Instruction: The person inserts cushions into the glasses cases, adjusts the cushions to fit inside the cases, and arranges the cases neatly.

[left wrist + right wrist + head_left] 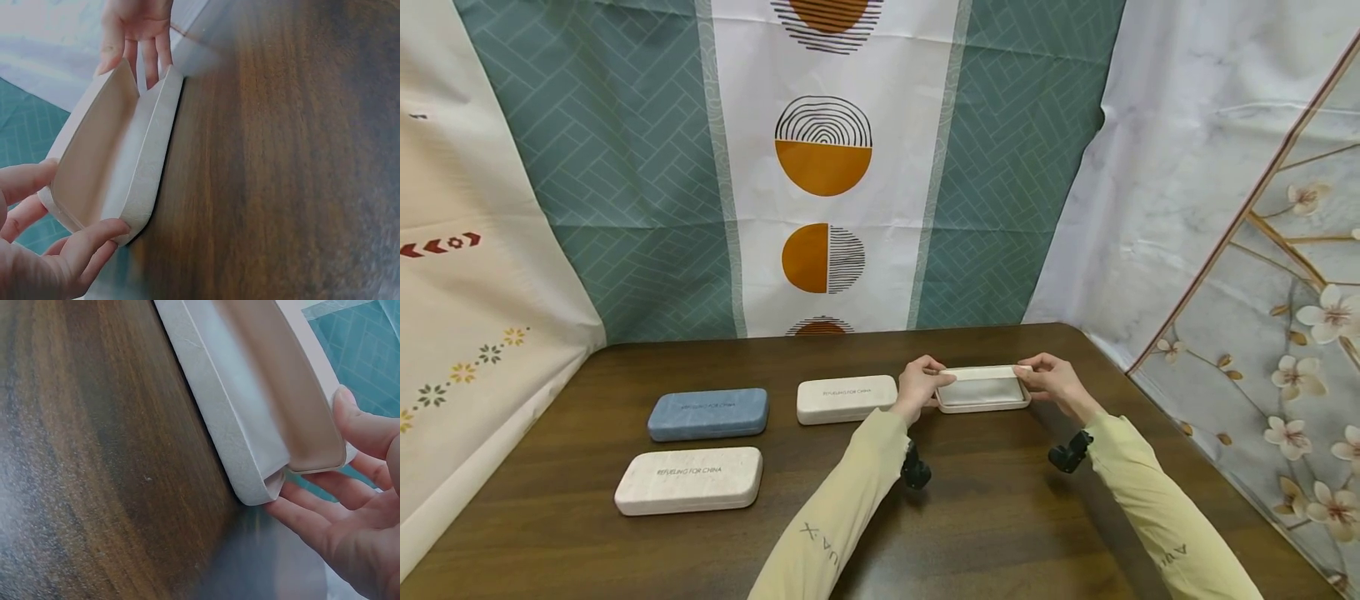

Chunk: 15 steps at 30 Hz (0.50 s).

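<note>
A white glasses case (985, 407) sits on the brown table with its lid raised. Both hands hold it, one at each end. At its left end, my left hand (919, 385) has the thumb on the lid's edge and fingers on the base, as the left wrist view shows. My right hand (1054, 383) grips the right end; in the right wrist view its thumb presses the lid (306, 394) while the fingers reach under the lid and to the base's corner. Beige lining (94, 156) covers the inside of the lid, and the base looks pale inside.
Left of the hands lies a closed white case (847, 399), close to the left wrist. Farther left are a blue case (708, 414) and, nearer, another white case (689, 481), both closed. Patterned cloth (880, 167) hangs behind the table (985, 533) and along its sides.
</note>
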### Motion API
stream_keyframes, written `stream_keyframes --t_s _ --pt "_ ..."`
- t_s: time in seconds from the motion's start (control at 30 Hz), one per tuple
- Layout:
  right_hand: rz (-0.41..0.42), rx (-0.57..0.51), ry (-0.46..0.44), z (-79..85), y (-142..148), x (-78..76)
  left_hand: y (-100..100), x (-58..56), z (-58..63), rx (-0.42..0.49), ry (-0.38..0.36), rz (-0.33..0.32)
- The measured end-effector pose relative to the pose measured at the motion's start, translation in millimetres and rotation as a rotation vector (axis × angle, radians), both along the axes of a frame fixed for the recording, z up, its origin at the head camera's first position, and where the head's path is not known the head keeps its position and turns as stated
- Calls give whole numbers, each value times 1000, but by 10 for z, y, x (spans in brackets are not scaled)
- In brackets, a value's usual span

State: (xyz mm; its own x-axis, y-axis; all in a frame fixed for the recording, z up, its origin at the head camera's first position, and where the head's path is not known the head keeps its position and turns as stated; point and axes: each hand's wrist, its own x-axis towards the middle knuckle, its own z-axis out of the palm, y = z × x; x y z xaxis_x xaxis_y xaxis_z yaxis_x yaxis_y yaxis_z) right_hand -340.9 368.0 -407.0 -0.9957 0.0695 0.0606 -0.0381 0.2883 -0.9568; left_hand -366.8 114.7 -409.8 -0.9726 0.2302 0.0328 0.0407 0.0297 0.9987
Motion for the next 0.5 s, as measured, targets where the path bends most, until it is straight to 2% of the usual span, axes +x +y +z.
stream_keyframes --t_s 0.3,0.4,0.5 --pt "42 -12 63 -73 48 -6 0 18 -8 32 -2 11" --pt "55 -18 55 -112 95 -44 -8 39 9 38 -5 8" --pt "27 -37 27 -131 115 -71 -12 52 25 36 -7 5"
